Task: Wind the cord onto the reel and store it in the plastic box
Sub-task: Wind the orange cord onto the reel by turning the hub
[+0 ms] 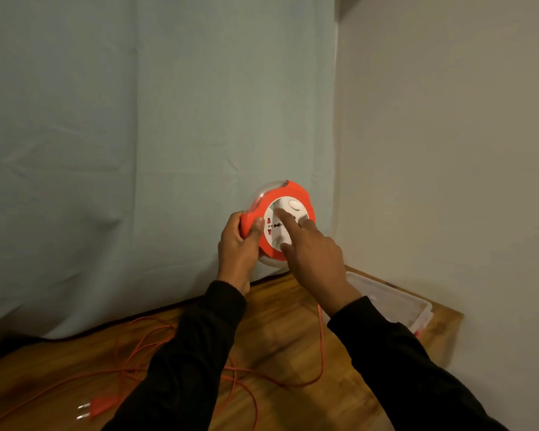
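Observation:
I hold a round orange reel (294, 190) with a white socket face and a clear back up in front of the sheet. My left hand (238, 244) grips its orange left edge, thumb on the front. My right hand (311, 253) rests on the white face (273, 230) with the index finger stretched out across it and the thumb near its lower edge. The orange cord (321, 346) hangs from the reel and lies in loose loops on the wooden table (280, 331). Its two-pin plug (94, 410) lies at the front left. The clear plastic box (414, 309) sits at the right.
A pale blue sheet (137, 135) hangs behind the table. A beige wall (448, 150) closes the right side, close to the box. Both my arms are in black sleeves.

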